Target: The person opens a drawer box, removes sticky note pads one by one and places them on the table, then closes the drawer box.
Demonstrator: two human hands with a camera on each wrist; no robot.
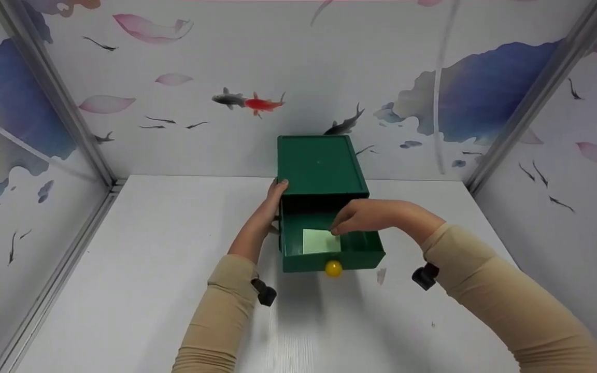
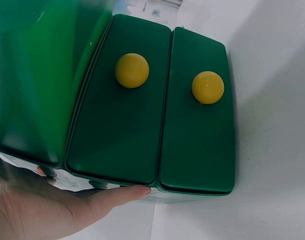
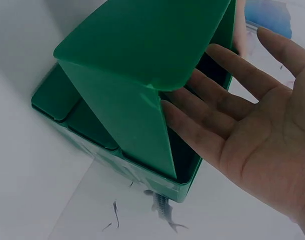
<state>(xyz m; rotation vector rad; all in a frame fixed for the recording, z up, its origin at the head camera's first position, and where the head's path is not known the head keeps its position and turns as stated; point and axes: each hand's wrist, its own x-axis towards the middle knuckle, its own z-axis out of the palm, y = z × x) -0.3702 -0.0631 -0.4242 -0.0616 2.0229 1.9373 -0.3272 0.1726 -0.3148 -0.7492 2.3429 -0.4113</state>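
A green drawer cabinet (image 1: 322, 166) stands at the back of the white table. Its top drawer (image 1: 303, 263) is pulled out, with a yellow round knob (image 1: 333, 268) on the front. In it lies a pale yellow-green square of paper (image 1: 319, 244). My left hand (image 1: 265, 210) rests along the cabinet's left side, its thumb stretched along the edge in the left wrist view. Over the open drawer is my right hand (image 1: 366, 215), fingertips by the paper's upper right corner. The right wrist view shows its fingers (image 3: 195, 130) spread and reaching inside; whether they touch the paper is hidden.
Two lower drawers (image 2: 120, 130) are shut, each with a yellow knob (image 2: 208, 87). Behind the cabinet stands a white wall (image 1: 298, 62) printed with fish and petals. Side walls in metal frames (image 1: 65, 103) flank the white tabletop (image 1: 174, 248).
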